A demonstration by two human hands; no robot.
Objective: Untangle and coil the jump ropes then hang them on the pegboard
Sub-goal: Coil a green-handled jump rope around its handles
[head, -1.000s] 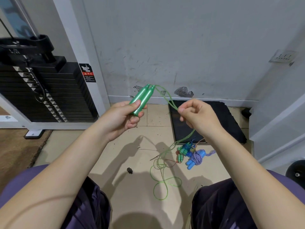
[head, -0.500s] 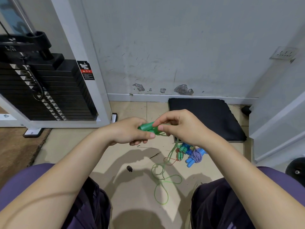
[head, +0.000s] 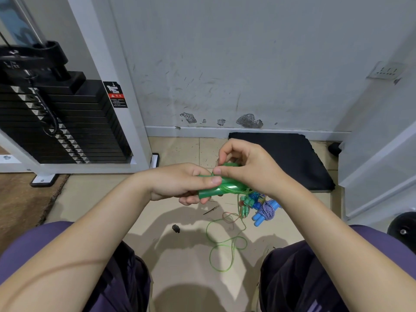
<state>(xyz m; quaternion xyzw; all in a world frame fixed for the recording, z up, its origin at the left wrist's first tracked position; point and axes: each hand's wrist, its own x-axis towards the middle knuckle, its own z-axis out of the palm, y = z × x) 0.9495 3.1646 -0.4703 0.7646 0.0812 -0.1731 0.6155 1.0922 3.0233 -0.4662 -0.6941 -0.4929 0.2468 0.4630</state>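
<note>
The left hand [head: 180,184] has its grip closed around the green handles [head: 216,190], held together roughly level in front of the knees. The right hand [head: 245,167] pinches the green cord [head: 227,242] at the handles, where several turns already lie wound round them, so the coiling of this rope looks well begun but not finished. A fair length of cord hangs down from the hands and lies in loose loops on the floor [head: 180,266], still to be taken up. Just beyond those loops sits a small pile of other ropes [head: 258,206]: blue handles with purple-and-white cord bundled round them, and a teal piece beside it; whether those are fully coiled cannot be told. No pegboard is in view, so by these signs nothing is hung yet.
</note>
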